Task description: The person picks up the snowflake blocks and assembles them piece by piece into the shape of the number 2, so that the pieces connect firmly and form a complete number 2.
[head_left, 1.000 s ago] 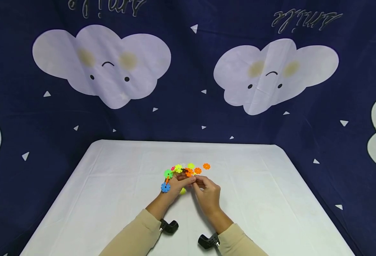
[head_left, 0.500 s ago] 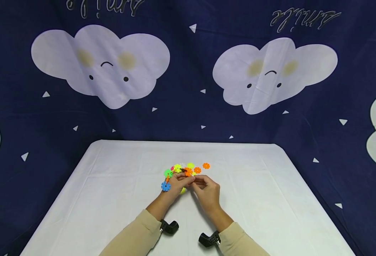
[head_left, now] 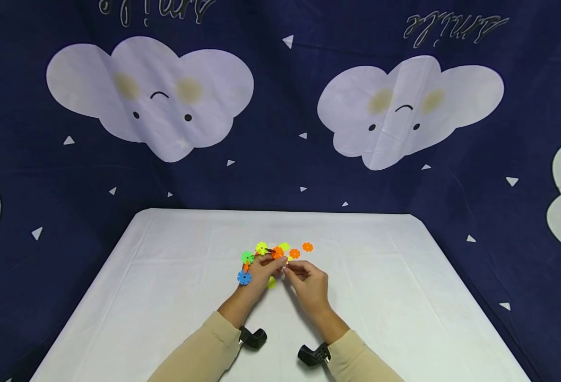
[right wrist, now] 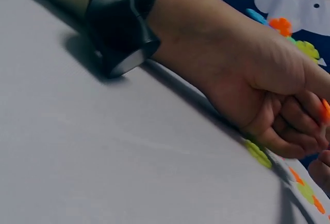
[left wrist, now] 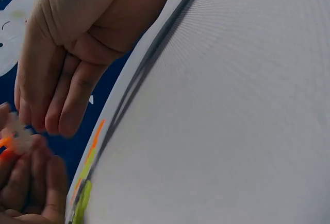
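Observation:
My left hand (head_left: 263, 271) grips a chain of flower-shaped interlocking plastic discs. The chain loops over the back of that hand: a blue disc (head_left: 244, 277), an orange one, a green disc (head_left: 247, 258), a yellow disc (head_left: 261, 248), and an orange disc (head_left: 277, 252). In the left wrist view, a whitish disc (left wrist: 20, 137) with an orange piece against it sits at the left hand's fingertips. My right hand (head_left: 311, 286) meets it from the other side, thumb and fingers pinching at the whitish disc's edge. The left hand's fingers partly hide the chain.
Loose discs lie on the white tabletop (head_left: 380, 297) beyond the hands, including an orange disc (head_left: 307, 247) and another orange disc (head_left: 294, 253). A yellow-green disc (head_left: 272, 283) lies below the left hand. A dark blue cloth with clouds hangs behind the table.
The left hand and its chain have shifted slightly up and left. The fingertips of the two hands have drawn a little apart, with a whitish bit now showing at the right hand's tips.

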`<state>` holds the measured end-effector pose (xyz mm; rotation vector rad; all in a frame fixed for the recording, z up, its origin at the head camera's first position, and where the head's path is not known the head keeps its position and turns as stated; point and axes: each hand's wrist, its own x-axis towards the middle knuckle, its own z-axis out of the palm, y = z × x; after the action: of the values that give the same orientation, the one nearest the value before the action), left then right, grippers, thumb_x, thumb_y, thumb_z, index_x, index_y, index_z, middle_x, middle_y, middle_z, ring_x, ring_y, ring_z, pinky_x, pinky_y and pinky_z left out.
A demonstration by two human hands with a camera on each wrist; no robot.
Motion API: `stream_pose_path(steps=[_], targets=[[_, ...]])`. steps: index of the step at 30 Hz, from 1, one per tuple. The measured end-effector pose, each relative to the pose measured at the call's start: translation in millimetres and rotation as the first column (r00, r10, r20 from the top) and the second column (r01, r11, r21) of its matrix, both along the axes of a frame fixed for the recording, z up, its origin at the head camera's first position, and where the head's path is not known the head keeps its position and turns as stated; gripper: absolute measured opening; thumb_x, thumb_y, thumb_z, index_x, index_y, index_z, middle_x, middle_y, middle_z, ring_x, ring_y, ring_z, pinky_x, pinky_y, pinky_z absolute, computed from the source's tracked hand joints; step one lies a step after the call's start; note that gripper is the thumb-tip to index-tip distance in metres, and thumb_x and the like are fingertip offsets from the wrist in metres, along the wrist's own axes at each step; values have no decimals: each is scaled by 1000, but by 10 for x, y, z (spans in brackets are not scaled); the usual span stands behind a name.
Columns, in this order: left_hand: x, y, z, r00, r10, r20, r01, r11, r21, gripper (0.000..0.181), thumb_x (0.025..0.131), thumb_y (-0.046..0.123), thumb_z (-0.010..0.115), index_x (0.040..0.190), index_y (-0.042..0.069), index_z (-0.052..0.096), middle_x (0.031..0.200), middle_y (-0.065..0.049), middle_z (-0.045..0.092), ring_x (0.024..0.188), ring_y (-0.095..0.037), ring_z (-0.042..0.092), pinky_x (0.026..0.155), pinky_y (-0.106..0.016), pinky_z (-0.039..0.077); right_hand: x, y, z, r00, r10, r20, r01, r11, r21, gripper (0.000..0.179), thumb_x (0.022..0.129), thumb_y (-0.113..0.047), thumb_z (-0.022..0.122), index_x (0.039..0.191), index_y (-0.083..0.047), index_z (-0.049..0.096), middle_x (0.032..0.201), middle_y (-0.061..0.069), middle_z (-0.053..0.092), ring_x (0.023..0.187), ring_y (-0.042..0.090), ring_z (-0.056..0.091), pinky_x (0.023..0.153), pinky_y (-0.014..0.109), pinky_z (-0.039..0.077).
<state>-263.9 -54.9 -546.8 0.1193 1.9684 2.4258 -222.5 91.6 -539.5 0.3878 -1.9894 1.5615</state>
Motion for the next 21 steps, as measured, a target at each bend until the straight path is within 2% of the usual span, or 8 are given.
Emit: stream_pose_path(steps=[1,4,8,10,12,16,19,21], targets=[[-6,-5,14,1000,31,1,-31,999,20,14,94,9,80,87,-1,73,78,-5,74,70,-18,69,69,-28,57,21,3,49,1000,-9,11,9,1000,3,16,82,18,80,95,10,75,87,21,75,69,34,74,63,21,58],[-38,-39,49,991,132,7,-132,989,60,16,92,10,82,89,-3,74,79,-6,74,71,-20,70,68,-27,59,3,69,57,998,-38,56,35,997,63,16,85,11,82,99,10,75,90,16,76,72,30,73,66,25,59],[-63,-79,63,974,227,6,-227,968,108,15,92,7,82,89,-3,72,78,-4,72,68,-19,68,65,-26,59,-93,155,-113,993,-43,110,16,971,237,22,86,1,86,105,4,76,97,8,75,81,22,71,70,31,59],[-71,-80,57,966,258,2,-256,958,128,12,92,3,80,89,-4,71,78,-2,72,67,-16,67,64,-24,58,-85,132,-130,993,-34,117,-9,937,350,24,84,-2,87,106,2,77,99,8,74,87,23,70,77,36,58],[-75,-74,46,961,275,1,-273,953,133,9,92,1,79,90,-3,72,78,-1,71,67,-15,66,63,-24,57,-66,91,-133,993,-12,118,-43,889,456,27,83,-6,89,107,0,77,102,8,73,94,25,67,84,41,54],[-78,-54,33,957,291,13,-290,949,124,11,92,1,80,86,2,71,75,1,67,67,-13,62,61,-22,54,-41,-12,-159,995,5,102,-66,793,606,35,85,-22,91,108,-1,77,107,9,67,97,30,58,87,47,47],[-77,-43,34,955,297,18,-296,944,143,15,91,2,81,82,7,70,73,2,64,65,-11,58,60,-21,52,-30,-81,-171,996,-26,86,-37,754,656,37,85,-29,91,107,-2,77,108,9,62,93,29,53,84,46,46],[-69,-39,42,955,298,8,-295,943,156,17,90,0,81,80,7,69,71,2,63,65,-10,58,60,-20,52,-30,-112,-172,996,-39,83,-25,753,658,33,85,-27,91,104,-4,78,106,8,60,92,28,52,83,46,45]])
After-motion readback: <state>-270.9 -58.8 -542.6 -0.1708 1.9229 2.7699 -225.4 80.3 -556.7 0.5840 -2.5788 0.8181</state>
